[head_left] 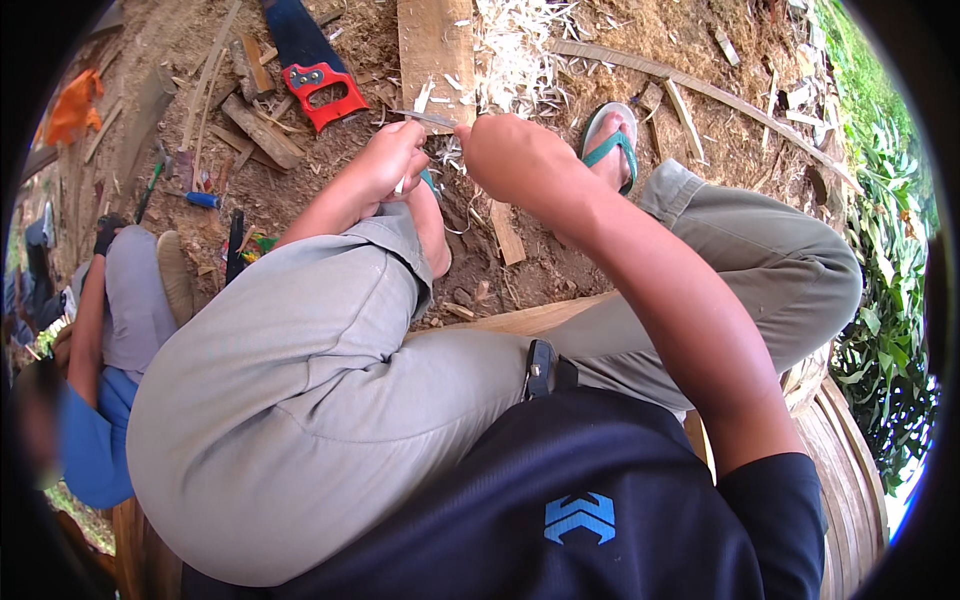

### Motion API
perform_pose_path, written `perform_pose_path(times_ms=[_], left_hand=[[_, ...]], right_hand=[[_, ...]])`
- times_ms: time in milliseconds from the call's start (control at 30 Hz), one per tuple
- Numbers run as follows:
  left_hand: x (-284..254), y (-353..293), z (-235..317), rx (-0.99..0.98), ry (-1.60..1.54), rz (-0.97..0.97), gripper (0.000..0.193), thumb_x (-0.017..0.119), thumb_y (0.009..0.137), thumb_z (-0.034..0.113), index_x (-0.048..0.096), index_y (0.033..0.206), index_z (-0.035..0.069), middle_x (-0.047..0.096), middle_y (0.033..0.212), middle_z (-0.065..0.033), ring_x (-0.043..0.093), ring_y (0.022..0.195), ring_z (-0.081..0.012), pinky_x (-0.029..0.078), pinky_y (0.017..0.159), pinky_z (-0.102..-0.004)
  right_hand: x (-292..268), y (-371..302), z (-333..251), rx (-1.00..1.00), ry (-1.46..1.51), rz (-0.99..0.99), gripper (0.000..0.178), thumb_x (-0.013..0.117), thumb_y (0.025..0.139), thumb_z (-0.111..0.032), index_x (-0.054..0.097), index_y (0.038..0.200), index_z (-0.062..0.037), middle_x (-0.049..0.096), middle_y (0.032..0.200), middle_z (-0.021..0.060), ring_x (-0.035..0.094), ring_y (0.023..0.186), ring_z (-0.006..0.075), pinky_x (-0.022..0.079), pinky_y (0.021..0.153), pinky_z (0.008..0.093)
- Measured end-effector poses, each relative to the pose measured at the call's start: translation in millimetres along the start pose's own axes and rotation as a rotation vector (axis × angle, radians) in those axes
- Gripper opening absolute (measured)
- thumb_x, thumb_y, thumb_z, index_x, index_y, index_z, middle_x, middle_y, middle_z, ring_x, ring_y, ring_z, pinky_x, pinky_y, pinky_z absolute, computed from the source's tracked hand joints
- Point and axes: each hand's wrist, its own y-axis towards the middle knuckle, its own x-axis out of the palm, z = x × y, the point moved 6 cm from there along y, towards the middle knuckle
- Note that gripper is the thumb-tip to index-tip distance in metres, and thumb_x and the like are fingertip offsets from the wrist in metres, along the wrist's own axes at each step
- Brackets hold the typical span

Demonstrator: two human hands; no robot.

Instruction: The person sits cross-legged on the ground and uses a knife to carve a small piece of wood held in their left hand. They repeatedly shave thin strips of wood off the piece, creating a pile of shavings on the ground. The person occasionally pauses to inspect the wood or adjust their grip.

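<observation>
Wood: pale shavings (pixel 515 55) lay heaped at the top centre of the frame, just right of a flat plank (pixel 435 45) on the bare dirt.
Left hand: the left hand (pixel 392 160), upper centre, was curled shut around the near end of a thin sliver of wood (pixel 425 118), with a small white bit showing between the fingers.
Right hand: the right hand (pixel 515 160), just right of the left, was closed in a fist at the sliver's other end; whether it also held a blade could not be told, since the fist hid its inside.
Sliver: it ran level between the two hands, above the raised knee (pixel 300 330) and in front of the plank.
Step in hand: judged from the shavings and the paired grip, the person was whittling or trimming the sliver, mid-stroke or between strokes.
Next move: it would likely call for a steady hold by the left hand while the right drew along the sliver, away from the fingers.
Foot: a foot in a green sandal (pixel 612 145) rested on the dirt just right of the hands.
Saw: a red-handled saw (pixel 315 85) lay at the upper left, among wood offcuts.
Other person: someone in a blue shirt (pixel 90 440) sat at the left edge, well apart from the work.
</observation>
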Motion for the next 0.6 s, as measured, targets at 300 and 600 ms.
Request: perform_pose_path(times_ms=[300, 600], left_hand=[[-0.5, -1.6, -0.4, 0.017, -0.093, -0.009, 0.017, 0.041, 0.095, 0.024, 0.046, 0.087, 0.011, 0.039, 0.049, 0.0025, 0.033, 0.035, -0.0073, 0.020, 0.031, -0.0244], [-0.8, 7.7, -0.3, -0.010, -0.090, -0.032, 0.013, 0.039, 0.092, 0.021, 0.044, 0.087, 0.011, 0.039, 0.053, 0.0022, 0.031, 0.037, -0.0084, 0.015, 0.032, -0.0276]], right_hand=[[-7.0, -0.7, 16.4, -0.191, -0.164, 0.296, 0.045, 0.041, 0.103, -0.038, 0.061, 0.082, -0.0037, 0.066, 0.066, 0.0158, 0.068, 0.062, 0.0318, 0.054, 0.054, 0.0410], [1.2, -1.8, -10.2, 0.017, -0.191, 0.245, 0.046, 0.038, 0.105, -0.034, 0.064, 0.083, -0.0032, 0.070, 0.070, 0.0125, 0.072, 0.067, 0.0272, 0.058, 0.053, 0.0354]])
